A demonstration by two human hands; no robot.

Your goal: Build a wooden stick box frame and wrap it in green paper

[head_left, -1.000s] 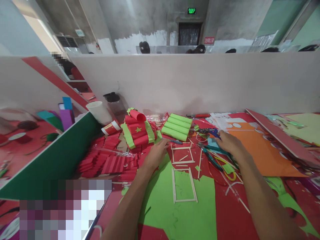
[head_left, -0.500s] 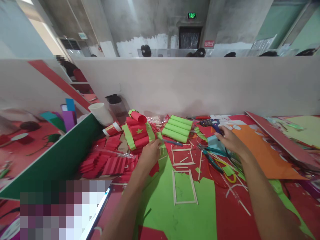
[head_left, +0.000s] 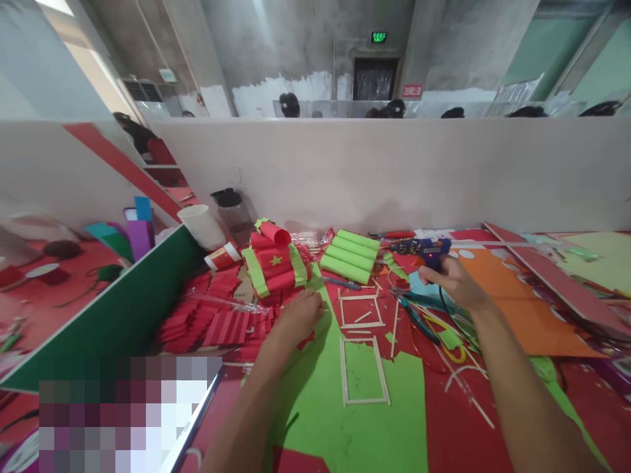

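Observation:
My right hand grips a blue hot glue gun, its nozzle pointing left and a small red light showing on its body. My left hand lies low over the left part of the green paper, fingers curled down and together; what they hold, if anything, is hidden. Right of it are two rectangular frames of thin wooden sticks, an upper frame on red and a lower frame on the green paper. Behind my left hand stands a red and green rolled-paper piece with a yellow star.
Green paper rolls lie at the back. Pliers and yellow-handled scissors sit below the glue gun. Folded red paper is piled at left beside a green divider. A white partition closes the back.
My right hand has lifted the glue gun and turned it more level. My left hand has come slightly down and nearer, away from the rolled-paper piece.

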